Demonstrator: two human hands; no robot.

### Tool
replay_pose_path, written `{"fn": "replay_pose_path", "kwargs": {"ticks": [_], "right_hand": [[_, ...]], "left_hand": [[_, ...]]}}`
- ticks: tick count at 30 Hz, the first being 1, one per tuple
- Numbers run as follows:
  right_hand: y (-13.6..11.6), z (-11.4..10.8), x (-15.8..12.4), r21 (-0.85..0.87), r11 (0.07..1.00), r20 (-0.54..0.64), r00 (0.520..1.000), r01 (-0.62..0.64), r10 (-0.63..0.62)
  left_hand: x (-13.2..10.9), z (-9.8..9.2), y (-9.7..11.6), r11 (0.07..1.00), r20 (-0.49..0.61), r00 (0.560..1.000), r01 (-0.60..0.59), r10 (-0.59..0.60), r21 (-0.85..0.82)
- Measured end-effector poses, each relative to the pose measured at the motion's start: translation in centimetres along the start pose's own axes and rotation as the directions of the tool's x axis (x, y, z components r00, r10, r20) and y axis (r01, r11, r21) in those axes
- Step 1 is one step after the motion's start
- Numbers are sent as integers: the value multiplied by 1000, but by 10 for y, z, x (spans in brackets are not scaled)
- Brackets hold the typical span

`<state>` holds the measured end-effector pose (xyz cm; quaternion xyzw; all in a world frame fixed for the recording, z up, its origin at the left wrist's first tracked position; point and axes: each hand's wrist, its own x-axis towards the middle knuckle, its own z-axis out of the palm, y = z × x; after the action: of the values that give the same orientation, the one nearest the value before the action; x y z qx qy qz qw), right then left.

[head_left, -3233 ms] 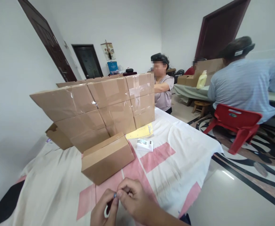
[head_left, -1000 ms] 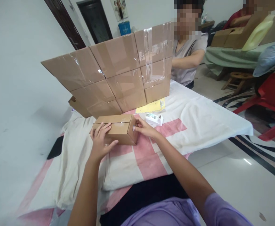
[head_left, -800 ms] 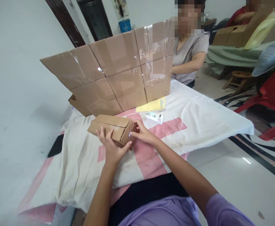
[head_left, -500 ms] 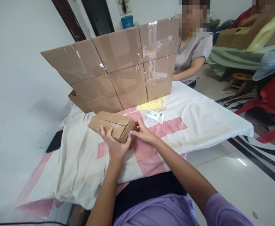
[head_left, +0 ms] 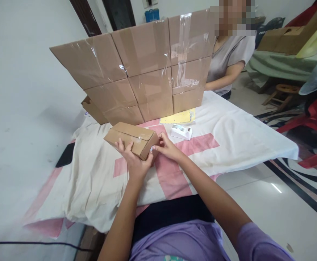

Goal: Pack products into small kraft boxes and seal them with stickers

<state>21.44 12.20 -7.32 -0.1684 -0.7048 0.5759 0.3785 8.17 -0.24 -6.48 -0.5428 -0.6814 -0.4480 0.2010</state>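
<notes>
A small closed cardboard box (head_left: 131,136) is tilted over the cloth, with a clear tape strip across its top seam. My left hand (head_left: 136,163) grips it from the near side, fingers on the top and thumb at the right end. Against that same end, my right hand (head_left: 170,148) has its fingers bent in and the thumb close to the left thumb. A tiny pale bluish bit (head_left: 151,148) shows between the thumbs; its kind is unclear. Just beyond my right hand sits a white tape dispenser (head_left: 181,132).
Taped cardboard boxes form an upright wall (head_left: 153,69) at the table's back. A yellow sheet (head_left: 177,117) lies before it on the white and pink cloth (head_left: 240,134). A co-worker (head_left: 231,61) is behind the wall. A red chair (head_left: 316,127) stands right.
The view has shifted slightly, so the scene sits a little farther right and higher. Both hands keep nearly the same hold at the box's right end.
</notes>
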Motion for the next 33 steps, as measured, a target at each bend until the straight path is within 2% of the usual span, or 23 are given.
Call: {"fn": "replay_pose_path", "kwargs": {"ticks": [11,15,19,23,29,33], "right_hand": [[4,-5,1,-63,997,39,998,47,-44],[5,-6,1,-125,988,49,995,95,-89],[4,-6,1,-135,987,54,995,90,-83],[4,-6,3,-96,994,34,998,56,-53],[2,-2,3,102,995,67,998,-19,12],[2,-3,5,100,995,72,997,-16,9]], "left_hand": [[0,-2,-2,999,-23,999,-39,38,-38],[0,-1,0,999,-31,999,-11,10,-39],[0,-1,1,999,-27,1000,2,-3,-44],[0,0,1,1000,-47,999,2,-3,-24],[-1,1,1,999,-51,999,-5,3,-46],[-1,1,1,996,-71,997,-25,18,-91]]}}
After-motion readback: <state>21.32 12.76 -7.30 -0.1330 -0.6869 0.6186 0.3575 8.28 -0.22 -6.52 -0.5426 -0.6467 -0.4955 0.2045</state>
